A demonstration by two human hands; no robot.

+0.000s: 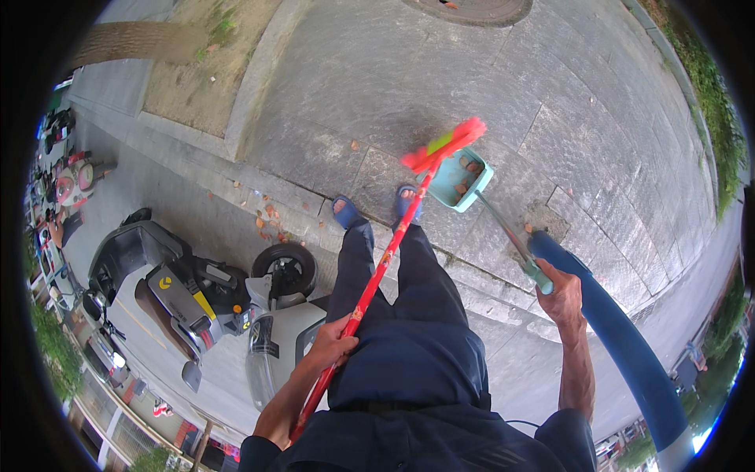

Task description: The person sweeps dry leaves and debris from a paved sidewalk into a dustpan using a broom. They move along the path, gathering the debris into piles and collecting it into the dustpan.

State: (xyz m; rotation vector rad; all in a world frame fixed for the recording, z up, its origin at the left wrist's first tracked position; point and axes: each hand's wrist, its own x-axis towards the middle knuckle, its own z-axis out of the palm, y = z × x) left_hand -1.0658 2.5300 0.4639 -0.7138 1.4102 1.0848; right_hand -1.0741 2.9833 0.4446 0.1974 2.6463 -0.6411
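Note:
My left hand (pixel 333 342) is closed around the red patterned handle of a broom (pixel 386 259). The broom's red and yellow-green head (pixel 443 144) is blurred and partly covers the front edge of a light teal dustpan (pixel 463 203). Inside the pan lie several brown dry leaves (pixel 470 165). My right hand (pixel 559 295) grips the teal end of the dustpan's long handle (pixel 507 227). The dustpan is on the grey paving, in front of and to the right of my feet in blue sandals (pixel 348 212).
A blue post (pixel 625 330) rises close beside my right hand. To my left stand parked electric scooters (pixel 183 295). Fallen leaves (pixel 268 218) lie along the kerb by a scooter wheel (pixel 286 268). A tree trunk (pixel 130 41) stands in a soil bed (pixel 203 88).

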